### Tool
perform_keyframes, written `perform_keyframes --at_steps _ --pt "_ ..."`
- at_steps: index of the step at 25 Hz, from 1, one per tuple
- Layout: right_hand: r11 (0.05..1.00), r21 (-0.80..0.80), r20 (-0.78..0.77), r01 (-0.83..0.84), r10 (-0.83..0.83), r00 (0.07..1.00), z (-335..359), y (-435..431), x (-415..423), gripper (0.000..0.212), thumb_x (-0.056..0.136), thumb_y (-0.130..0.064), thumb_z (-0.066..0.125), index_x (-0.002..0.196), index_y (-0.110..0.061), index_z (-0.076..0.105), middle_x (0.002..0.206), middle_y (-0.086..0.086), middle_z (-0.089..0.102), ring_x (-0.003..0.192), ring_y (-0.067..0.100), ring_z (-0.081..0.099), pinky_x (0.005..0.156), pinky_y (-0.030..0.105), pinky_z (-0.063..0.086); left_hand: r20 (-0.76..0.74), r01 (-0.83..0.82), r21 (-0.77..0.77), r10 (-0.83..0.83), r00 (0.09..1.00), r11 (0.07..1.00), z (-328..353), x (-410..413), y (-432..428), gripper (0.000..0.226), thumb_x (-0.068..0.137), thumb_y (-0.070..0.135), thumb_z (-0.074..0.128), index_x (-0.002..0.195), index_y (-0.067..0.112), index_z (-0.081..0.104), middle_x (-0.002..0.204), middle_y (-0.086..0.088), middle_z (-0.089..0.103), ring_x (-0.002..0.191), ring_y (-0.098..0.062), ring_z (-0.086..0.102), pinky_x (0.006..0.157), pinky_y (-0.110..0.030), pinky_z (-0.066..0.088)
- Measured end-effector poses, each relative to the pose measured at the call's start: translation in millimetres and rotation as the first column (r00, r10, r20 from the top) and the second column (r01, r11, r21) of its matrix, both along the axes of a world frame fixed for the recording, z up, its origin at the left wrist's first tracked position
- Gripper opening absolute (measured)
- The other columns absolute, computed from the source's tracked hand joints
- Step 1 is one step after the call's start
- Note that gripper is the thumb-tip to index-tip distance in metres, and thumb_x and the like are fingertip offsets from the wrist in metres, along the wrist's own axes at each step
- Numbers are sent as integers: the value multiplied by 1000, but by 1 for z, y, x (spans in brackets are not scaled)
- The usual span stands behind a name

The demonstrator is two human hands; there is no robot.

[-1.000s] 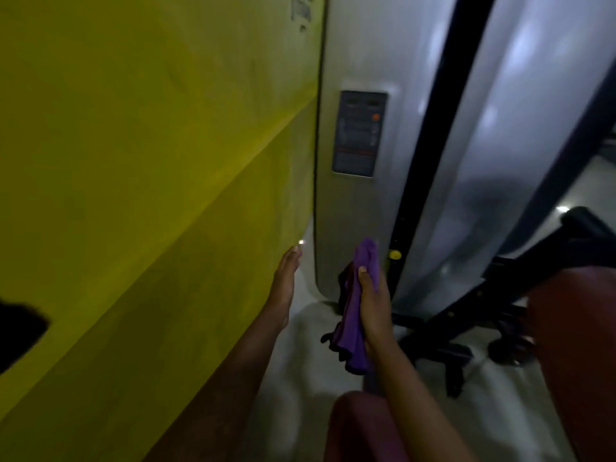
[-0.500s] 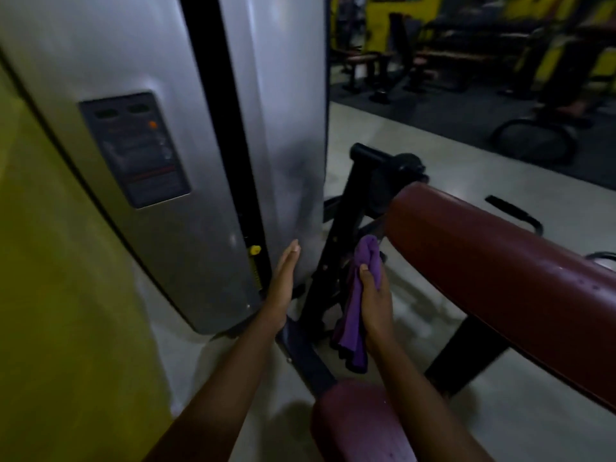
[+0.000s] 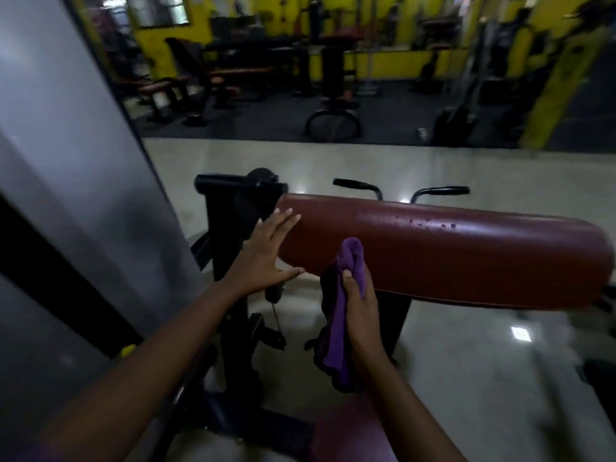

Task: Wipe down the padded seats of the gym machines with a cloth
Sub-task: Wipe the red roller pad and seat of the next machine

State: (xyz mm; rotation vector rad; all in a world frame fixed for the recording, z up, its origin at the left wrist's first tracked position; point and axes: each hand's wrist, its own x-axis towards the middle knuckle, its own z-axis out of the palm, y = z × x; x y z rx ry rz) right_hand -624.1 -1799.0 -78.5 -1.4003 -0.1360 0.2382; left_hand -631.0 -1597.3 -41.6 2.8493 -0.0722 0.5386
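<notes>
A long dark red padded seat point(image 3: 450, 251) lies across the middle of the view on a black machine frame point(image 3: 230, 248). My left hand point(image 3: 266, 255) is spread with straight fingers at the pad's left end, fingertips by its edge. My right hand point(image 3: 361, 315) grips a bunched purple cloth point(image 3: 340, 315), which hangs down in front of the pad's lower left side. The cloth's top fold reaches the pad's front face; contact is unclear. A second dark red pad point(image 3: 353, 435) shows at the bottom edge.
A tall silver weight-stack cover point(image 3: 76, 181) stands at the left. Two black handles point(image 3: 400, 191) rise behind the pad. Pale glossy floor point(image 3: 483, 355) spreads around the machine. Benches and other machines point(image 3: 253, 75) stand on dark matting before yellow walls at the back.
The view has swung right from the yellow wall and silver cover to the red pad. My left hand has spread its fingers and moved to the pad's left end; the cloth stays in my right hand.
</notes>
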Motion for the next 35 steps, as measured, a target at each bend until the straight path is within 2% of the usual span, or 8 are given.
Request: perform_keyframes --at_steps 7,12,15,17,22,26,31,35 --pt "869 44 25 493 -495 869 1 70 -21 45 96 -30 47 140 -26 39 135 1 51 121 17 50 105 43 40 -120 348 235 -329 937 908 5 72 74 128 56 57 79 150 14 5 156 -14 13 146 -31 9 117 -49 3" --pt "657 -6 274 754 -724 633 25 126 -23 46 96 -29 47 141 -25 36 140 3 40 120 10 41 89 -1 28 -150 430 153 -409 900 890 -5 82 84 131 50 56 82 149 5 12 156 -17 14 145 -32 10 118 -52 14" --pt "566 -257 516 784 -605 606 18 158 5 59 87 -48 36 143 -43 20 152 6 25 132 22 27 106 36 32 -90 454 131 -445 891 881 -11 85 86 121 55 64 70 147 6 16 154 -17 19 144 -30 13 116 -53 17" --pt "354 -532 665 769 -386 639 -3 171 26 69 83 -53 37 146 -43 10 153 8 20 133 26 23 101 52 34 -54 472 115 -469 882 874 -16 91 90 116 57 68 60 147 8 19 154 -17 21 144 -29 15 114 -56 21" --pt "135 -509 833 850 -170 526 -15 117 76 62 78 -58 37 136 -39 36 142 4 33 122 27 32 89 52 41 0 481 124 -485 875 868 -23 97 93 122 52 74 60 148 18 9 155 -11 19 144 -27 14 113 -57 22" --pt "135 -507 727 851 -463 507 16 118 97 56 75 -52 38 128 -37 50 140 5 44 122 31 36 91 52 34 13 470 111 -474 880 876 -23 96 91 121 50 73 59 147 22 8 155 -11 19 144 -24 12 115 -56 19" --pt "101 -535 838 839 -63 542 15 122 103 54 71 -56 38 118 -35 56 122 4 59 112 26 40 89 48 37 6 461 162 -468 883 872 -20 94 90 118 52 71 59 145 13 14 152 -13 23 141 -23 14 111 -58 26" --pt "59 -567 813 822 -124 569 43 66 128 55 71 -54 33 108 -29 65 113 4 62 109 27 46 89 43 28 35 388 210 -403 914 897 -10 85 75 112 60 73 57 145 13 18 151 -13 30 141 -23 17 117 -49 10"
